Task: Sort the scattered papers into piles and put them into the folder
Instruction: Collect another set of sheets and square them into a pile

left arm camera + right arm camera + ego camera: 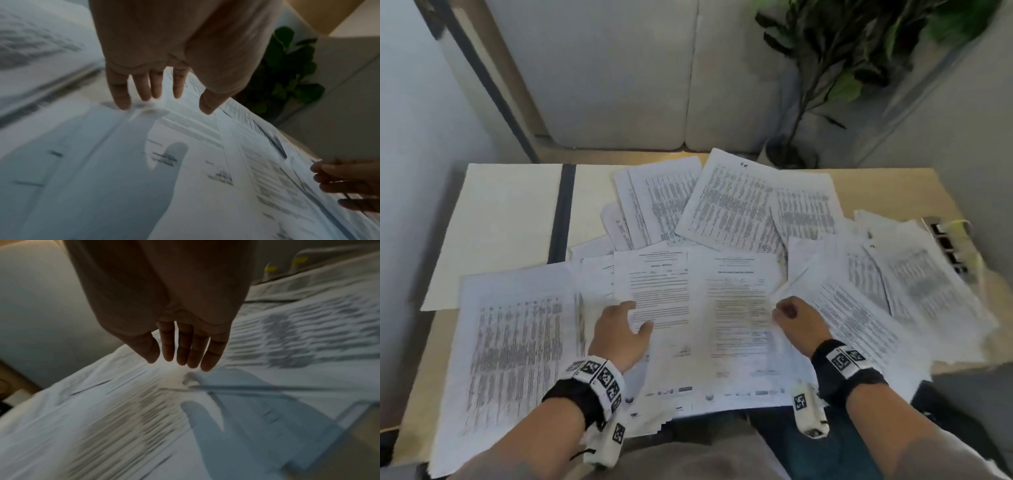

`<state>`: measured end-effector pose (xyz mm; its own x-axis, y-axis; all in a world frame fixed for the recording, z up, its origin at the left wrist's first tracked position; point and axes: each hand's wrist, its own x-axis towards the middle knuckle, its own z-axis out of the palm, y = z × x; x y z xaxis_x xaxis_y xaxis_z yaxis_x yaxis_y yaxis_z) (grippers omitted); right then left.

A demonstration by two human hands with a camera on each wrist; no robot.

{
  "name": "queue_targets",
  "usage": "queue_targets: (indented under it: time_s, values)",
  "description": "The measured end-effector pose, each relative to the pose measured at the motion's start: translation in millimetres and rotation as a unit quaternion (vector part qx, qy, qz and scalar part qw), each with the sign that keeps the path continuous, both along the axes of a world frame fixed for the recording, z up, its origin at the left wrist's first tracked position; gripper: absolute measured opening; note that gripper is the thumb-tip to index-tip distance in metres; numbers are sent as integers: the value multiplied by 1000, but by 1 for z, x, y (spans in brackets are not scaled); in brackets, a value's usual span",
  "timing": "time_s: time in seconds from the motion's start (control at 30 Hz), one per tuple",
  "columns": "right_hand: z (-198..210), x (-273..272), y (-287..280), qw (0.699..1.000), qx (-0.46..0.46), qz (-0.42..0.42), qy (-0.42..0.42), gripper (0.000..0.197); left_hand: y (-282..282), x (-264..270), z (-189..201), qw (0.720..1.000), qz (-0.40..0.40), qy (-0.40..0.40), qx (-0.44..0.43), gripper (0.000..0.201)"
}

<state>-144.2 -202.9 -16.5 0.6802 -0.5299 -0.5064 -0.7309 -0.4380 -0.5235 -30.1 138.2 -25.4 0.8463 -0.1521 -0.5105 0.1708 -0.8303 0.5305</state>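
Printed papers cover the wooden table (pixel 876 185). Two text report sheets (pixel 654 291) (pixel 739 301) lie side by side in the middle, with table-filled sheets to the left (pixel 517 342), at the back (pixel 729 202) and heaped on the right (pixel 911 284). An open cream folder (pixel 510 222) with a dark spine lies flat at the back left, partly under papers. My left hand (pixel 637 315) (pixel 164 104) rests spread fingertips on the left report sheet. My right hand (pixel 779 313) (pixel 180 365) has straight fingers at the right report sheet's right edge, holding nothing.
A light sofa (pixel 637 85) stands behind the table, and a leafy plant (pixel 842 68) is at the back right. A socket block (pixel 948 246) sits at the table's right edge, beside the paper heap. Papers overhang the near edge above my lap.
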Motion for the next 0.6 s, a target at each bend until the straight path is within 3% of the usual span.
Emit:
queue_targets:
  time_s: [0.07, 0.23, 0.43, 0.53, 0.6]
  values:
    - [-6, -17, -37, 999, -41, -11, 22, 25, -23, -4, -8, 998, -19, -6, 59, 69]
    - [-19, -37, -124, 987, -123, -38, 94, 45, -84, -11, -17, 990, -52, -61, 114, 63]
    - [-21, -40, -192, 975, -155, 26, 159, 92, -150, -9, -20, 983, -21, -4, 180, 104]
    - [-18, -36, -204, 980, -126, 45, 146, 97, -163, -4, -26, 990, 32, 31, 135, 105]
    - [-16, -35, -210, 981, -109, 62, 150, 88, -169, -2, -25, 993, 69, 44, 87, 90]
